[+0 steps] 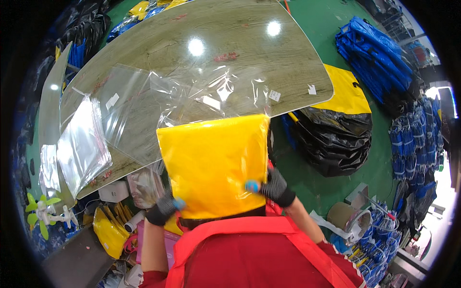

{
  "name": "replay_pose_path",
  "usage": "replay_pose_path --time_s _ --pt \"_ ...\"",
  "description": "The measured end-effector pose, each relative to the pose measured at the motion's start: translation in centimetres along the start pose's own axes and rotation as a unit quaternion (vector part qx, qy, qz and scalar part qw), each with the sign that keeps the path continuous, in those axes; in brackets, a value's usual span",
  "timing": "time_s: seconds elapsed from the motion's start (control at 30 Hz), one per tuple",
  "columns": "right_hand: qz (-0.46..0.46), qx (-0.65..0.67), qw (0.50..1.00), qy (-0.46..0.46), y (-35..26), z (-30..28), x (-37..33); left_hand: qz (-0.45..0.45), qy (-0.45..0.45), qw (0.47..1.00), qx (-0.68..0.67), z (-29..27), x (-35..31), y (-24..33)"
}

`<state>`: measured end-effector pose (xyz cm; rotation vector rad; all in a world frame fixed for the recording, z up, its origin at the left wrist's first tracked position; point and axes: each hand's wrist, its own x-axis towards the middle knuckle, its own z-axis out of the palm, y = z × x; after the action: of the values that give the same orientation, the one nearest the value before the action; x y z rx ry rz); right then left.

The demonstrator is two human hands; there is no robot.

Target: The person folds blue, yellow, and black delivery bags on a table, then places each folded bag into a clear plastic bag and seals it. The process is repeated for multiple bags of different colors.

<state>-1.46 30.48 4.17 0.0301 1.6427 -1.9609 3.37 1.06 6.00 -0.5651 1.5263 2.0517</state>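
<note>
A flat, folded yellow sheet (218, 163) with a smooth, glossy face is held up in front of my body, over the near edge of the table. My left hand (165, 207), in a dark knitted glove with blue fingertips, grips its lower left edge. My right hand (274, 187), gloved the same way, holds its right edge with the fingers on the front face. Both sets of fingertips are slightly blurred. Clear plastic bags (223, 91) lie just beyond the sheet's upper edge; whether any of them wraps it I cannot tell.
The wood-patterned table (168, 36) carries a stack of clear bags (84, 144) at left. On the green floor at right stand a yellow-and-black bag (336, 139) and blue bundles (377, 57). A tape dispenser (350, 218) is at lower right, a small fan (45, 211) at lower left.
</note>
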Motion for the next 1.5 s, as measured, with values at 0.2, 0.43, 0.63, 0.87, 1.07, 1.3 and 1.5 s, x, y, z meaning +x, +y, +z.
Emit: replay_pose_path --time_s 0.2,0.43,0.63,0.87,1.07,1.3,1.5 --pt "-0.026 0.109 0.989 0.099 2.0 -1.0 -1.1 0.089 0.024 0.995 -0.023 -0.7 2.6 -3.1" --pt "0.101 -0.112 0.986 -0.07 1.5 -1.4 -0.3 0.139 0.012 0.971 -0.195 -1.0 2.5 -3.8" --pt "-0.021 0.041 0.998 0.05 1.3 -1.4 0.3 0.096 0.1 0.99 -0.018 0.2 2.9 -2.9" --pt "-0.026 0.071 0.989 0.124 1.3 -1.1 0.6 0.094 -0.073 0.991 0.055 -1.4 3.2 -2.6" --pt "0.032 -0.084 0.996 0.002 0.9 -0.8 1.2 0.181 0.068 0.958 -0.212 -0.7 3.2 -1.1" --pt "-0.049 -0.027 0.996 0.066 0.3 0.0 1.4 0.079 0.103 0.99 -0.049 -0.6 3.3 -3.2" --pt "0.087 -0.074 0.992 0.055 -0.5 -0.5 1.5 0.096 -0.018 0.995 0.015 -1.2 5.4 -2.0"
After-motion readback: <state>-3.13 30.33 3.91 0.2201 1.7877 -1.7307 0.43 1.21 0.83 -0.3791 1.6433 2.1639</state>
